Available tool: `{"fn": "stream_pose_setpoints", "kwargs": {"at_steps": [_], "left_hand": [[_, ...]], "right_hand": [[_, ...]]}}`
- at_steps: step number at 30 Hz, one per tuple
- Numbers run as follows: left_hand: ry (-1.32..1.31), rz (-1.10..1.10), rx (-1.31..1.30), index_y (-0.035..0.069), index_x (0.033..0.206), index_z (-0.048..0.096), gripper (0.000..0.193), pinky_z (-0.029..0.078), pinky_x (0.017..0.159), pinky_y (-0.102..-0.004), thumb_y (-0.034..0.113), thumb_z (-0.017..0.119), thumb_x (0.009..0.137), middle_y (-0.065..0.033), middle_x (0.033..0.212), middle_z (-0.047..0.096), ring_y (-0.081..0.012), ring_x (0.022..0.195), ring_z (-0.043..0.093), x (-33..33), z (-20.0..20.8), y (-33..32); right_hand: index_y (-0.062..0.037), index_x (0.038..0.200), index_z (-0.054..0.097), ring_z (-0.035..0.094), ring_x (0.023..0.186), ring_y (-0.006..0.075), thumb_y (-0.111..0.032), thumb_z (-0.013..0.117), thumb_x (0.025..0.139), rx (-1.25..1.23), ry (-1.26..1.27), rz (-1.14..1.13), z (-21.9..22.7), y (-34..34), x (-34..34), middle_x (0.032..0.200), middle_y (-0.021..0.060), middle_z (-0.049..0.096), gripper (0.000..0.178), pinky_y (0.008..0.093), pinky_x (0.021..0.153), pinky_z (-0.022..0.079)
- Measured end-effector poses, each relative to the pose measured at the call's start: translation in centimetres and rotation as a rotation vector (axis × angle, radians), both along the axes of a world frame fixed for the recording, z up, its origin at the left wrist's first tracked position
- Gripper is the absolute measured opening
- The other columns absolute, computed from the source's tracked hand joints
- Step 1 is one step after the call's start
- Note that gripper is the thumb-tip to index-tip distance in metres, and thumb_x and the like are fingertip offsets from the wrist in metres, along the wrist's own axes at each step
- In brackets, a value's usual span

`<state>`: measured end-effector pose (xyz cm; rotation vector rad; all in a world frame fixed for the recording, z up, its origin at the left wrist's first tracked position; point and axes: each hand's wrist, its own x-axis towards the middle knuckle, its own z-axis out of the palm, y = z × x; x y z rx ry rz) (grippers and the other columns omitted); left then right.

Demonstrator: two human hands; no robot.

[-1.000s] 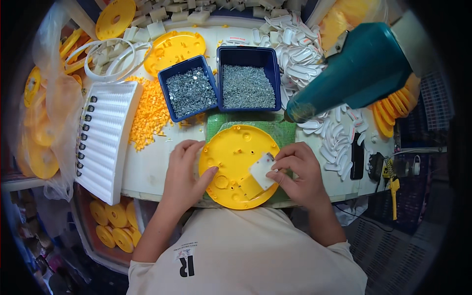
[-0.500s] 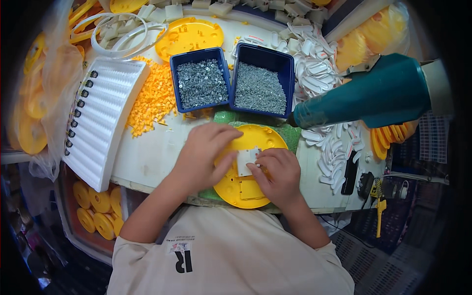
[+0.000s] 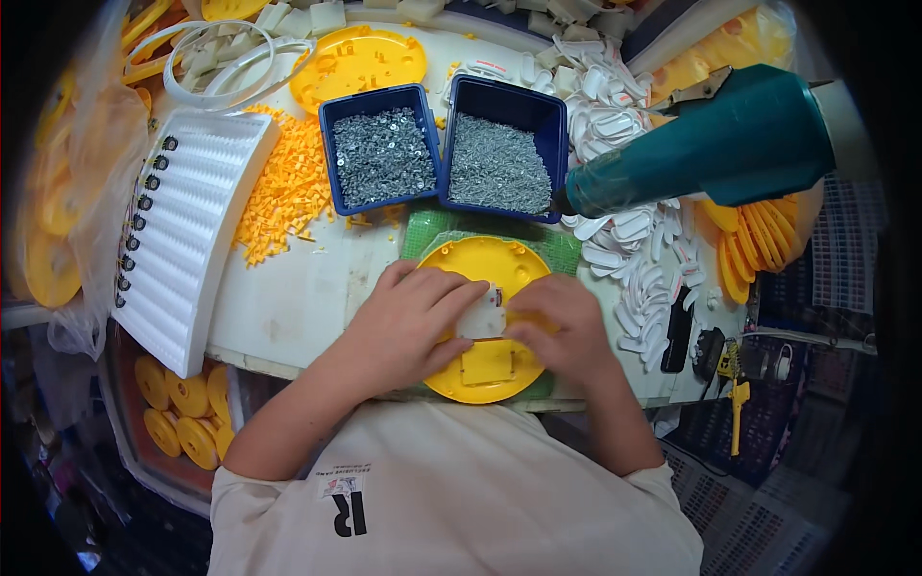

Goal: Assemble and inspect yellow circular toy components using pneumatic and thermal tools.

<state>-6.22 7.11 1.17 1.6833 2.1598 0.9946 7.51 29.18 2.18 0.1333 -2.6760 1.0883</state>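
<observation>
A round yellow plastic cover [image 3: 530,265] lies on a green mat at the table's near edge. In its middle sits a white, box-shaped plastic part [image 3: 483,317] with a small dark and red detail at its right end. My left hand [image 3: 408,322] grips the part from the left, index finger above and thumb below. From the right, my right hand [image 3: 567,322] has finger and thumb curled against its other edge; these fingertips are slightly blurred. Nearer me, a rectangular recess shows in the cover's surface.
Two blue bins [image 3: 451,182] of small metal hardware stand beyond the cover. Orange pieces [image 3: 283,192] and a white foam tray [image 3: 187,226] lie left. A teal power tool [image 3: 701,149] reaches in from the right over white curved parts [image 3: 634,288]. Yellow discs [image 3: 182,408] fill a lower box.
My left hand has come down onto the white part from above it. My right finger and thumb have moved to its right edge. The whole view has shifted slightly.
</observation>
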Motion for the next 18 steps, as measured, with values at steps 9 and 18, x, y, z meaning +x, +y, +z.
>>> {"fn": "stream_pose_setpoints", "kwargs": {"at_steps": [9,18], "left_hand": [[0.032,-0.191,-0.042,0.007,0.135,0.062,0.057,0.043,0.109,-0.0475,0.026,0.082,0.085,-0.0116,0.122,0.067,-0.0292,0.120,0.062,-2.0,1.1,1.1],[0.266,0.131,0.194,0.009,0.114,0.071,0.030,0.045,0.101,-0.0449,0.019,0.079,0.087,-0.0095,0.119,0.068,-0.0307,0.118,0.062,-9.2,0.5,8.8]], "right_hand": [[-0.0048,0.100,0.075,0.066,0.093,0.0310,-0.015,0.078,0.088,0.340,0.133,-0.294,-0.2,5.3,-7.9,0.100,0.0110,0.071,0.016,0.0398,0.080,0.052],[-0.0050,0.090,0.070,0.063,0.093,0.0310,-0.010,0.075,0.087,0.504,0.208,-0.229,-0.5,5.6,-10.4,0.094,0.0107,0.066,0.008,0.0427,0.082,0.051]]}}
